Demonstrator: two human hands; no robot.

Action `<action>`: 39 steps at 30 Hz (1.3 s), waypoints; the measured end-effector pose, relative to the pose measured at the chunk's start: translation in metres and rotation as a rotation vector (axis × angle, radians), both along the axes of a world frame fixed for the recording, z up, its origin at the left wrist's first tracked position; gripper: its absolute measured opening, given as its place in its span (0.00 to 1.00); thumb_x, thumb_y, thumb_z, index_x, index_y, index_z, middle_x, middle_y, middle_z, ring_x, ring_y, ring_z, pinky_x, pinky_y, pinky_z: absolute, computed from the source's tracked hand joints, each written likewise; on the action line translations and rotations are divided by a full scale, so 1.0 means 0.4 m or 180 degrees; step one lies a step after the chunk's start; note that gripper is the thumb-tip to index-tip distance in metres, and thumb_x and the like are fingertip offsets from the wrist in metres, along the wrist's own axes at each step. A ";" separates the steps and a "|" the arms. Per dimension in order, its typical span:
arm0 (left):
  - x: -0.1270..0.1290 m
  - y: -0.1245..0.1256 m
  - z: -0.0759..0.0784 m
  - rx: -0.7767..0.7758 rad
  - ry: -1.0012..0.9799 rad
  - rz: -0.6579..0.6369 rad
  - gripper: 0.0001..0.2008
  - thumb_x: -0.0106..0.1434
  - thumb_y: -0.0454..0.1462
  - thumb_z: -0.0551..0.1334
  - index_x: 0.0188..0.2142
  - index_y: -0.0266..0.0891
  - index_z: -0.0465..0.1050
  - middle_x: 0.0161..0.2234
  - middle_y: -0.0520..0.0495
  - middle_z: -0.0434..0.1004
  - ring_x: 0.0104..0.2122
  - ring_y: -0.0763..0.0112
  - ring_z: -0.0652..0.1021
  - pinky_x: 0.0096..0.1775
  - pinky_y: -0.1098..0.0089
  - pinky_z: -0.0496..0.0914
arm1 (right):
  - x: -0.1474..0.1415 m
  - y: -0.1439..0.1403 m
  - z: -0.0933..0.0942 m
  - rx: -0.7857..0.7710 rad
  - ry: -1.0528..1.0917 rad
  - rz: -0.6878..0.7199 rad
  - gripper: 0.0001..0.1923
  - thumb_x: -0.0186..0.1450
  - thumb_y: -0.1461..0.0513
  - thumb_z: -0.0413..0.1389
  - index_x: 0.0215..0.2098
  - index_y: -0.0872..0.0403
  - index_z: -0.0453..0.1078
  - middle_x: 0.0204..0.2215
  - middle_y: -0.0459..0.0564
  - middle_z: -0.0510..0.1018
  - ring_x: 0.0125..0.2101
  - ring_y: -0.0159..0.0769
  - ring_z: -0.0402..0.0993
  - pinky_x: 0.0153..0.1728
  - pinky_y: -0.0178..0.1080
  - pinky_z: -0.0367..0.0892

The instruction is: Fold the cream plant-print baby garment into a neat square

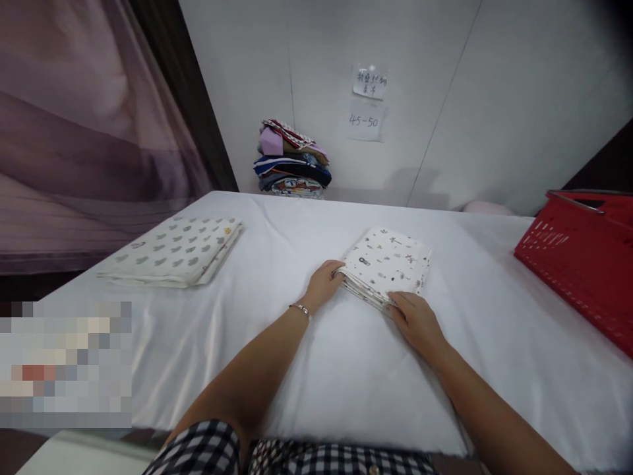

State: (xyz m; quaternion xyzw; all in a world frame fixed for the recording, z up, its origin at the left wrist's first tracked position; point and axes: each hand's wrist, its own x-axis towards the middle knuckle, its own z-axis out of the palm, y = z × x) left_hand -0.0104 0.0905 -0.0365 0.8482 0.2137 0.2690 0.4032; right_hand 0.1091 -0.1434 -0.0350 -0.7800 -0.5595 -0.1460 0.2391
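Checked sleeve (198, 448) nearest; left hand (324, 285) and right hand (415, 320), fingers laid flat against folded printed cloth (388, 264) on table (346, 369). Layers could be splayed if edges are pushed unevenly.

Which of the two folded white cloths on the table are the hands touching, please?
The smaller folded cloth with tiny dark prints; left hand and right hand touch its edges. The grey-patterned cloth lies untouched.

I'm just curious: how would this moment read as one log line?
left hand: on folded cloth edge | right hand: on its near corner | cloth: flat on white table | red basket: right
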 end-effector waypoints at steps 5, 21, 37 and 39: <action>0.008 -0.001 0.002 0.0184 0.0208 0.0220 0.16 0.57 0.35 0.57 0.46 0.41 0.71 0.44 0.48 0.73 0.41 0.67 0.73 0.45 0.66 0.68 | 0.000 -0.003 0.001 0.0022 -0.0026 0.0017 0.15 0.66 0.61 0.47 0.48 0.53 0.68 0.44 0.52 0.75 0.44 0.41 0.70 0.45 0.46 0.67; 0.004 0.006 0.023 -0.0066 0.0433 0.0054 0.16 0.56 0.37 0.59 0.46 0.45 0.71 0.43 0.51 0.74 0.39 0.67 0.74 0.39 0.70 0.68 | 0.019 -0.015 -0.006 0.0078 0.0245 0.0206 0.15 0.66 0.60 0.48 0.49 0.50 0.69 0.44 0.52 0.75 0.43 0.43 0.71 0.44 0.49 0.67; 0.001 0.050 0.001 -0.0367 0.0222 -0.0472 0.22 0.55 0.30 0.58 0.50 0.47 0.69 0.45 0.52 0.74 0.42 0.70 0.74 0.45 0.69 0.69 | 0.012 -0.023 0.008 0.0029 0.0414 0.0314 0.13 0.65 0.60 0.49 0.45 0.48 0.71 0.42 0.52 0.74 0.43 0.42 0.69 0.43 0.48 0.68; -0.004 0.051 -0.003 -0.0197 0.0231 -0.0420 0.21 0.56 0.32 0.58 0.50 0.46 0.68 0.46 0.51 0.72 0.41 0.70 0.74 0.43 0.69 0.69 | 0.012 -0.023 0.007 0.0044 0.0414 0.0306 0.13 0.65 0.60 0.49 0.45 0.47 0.71 0.42 0.52 0.74 0.43 0.42 0.69 0.43 0.48 0.68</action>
